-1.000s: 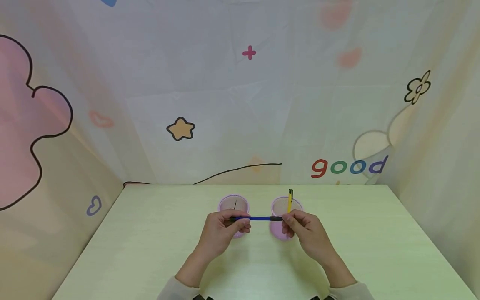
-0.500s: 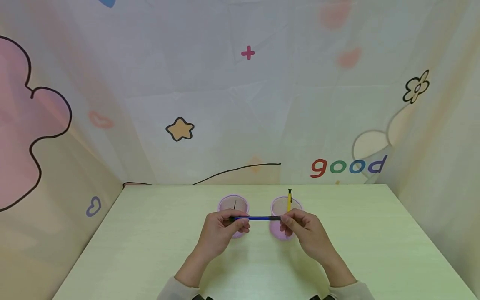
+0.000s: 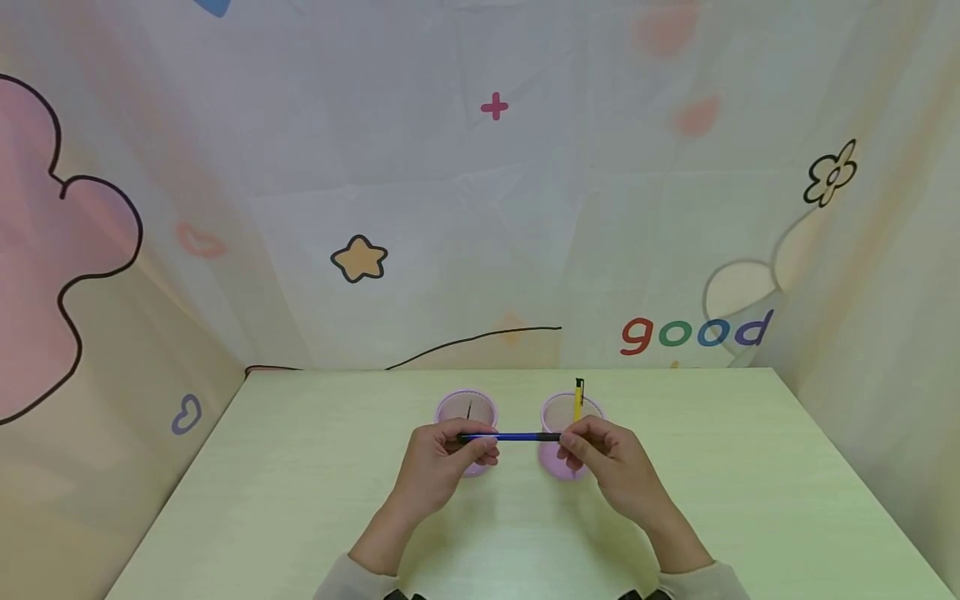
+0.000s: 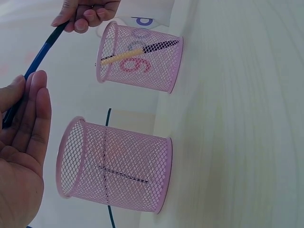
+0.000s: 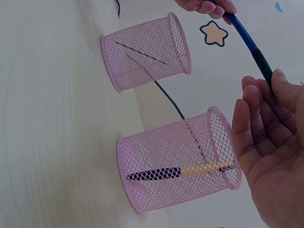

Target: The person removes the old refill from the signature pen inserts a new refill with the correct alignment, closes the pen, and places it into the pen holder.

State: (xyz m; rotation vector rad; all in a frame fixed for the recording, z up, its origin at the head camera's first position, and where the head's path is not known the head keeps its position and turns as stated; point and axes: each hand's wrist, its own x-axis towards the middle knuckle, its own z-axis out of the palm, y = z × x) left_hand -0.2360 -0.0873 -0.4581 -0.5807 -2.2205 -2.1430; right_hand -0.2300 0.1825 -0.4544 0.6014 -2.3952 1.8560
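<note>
Head view: blue pen (image 3: 517, 437) is held clear above the table (image 3: 262, 483), its long axis level and running left–right; the dark section points to the right hand (image 3: 611, 462). Grip: left hand (image 3: 442, 458) pinches one end, right hand the other. Left wrist view: pen slants across the upper left, beyond the open mouths of two pink mesh cups (image 4: 118, 161). Right wrist view: pen lies diagonal, dark section at its lower end, by the right thumb.
</note>
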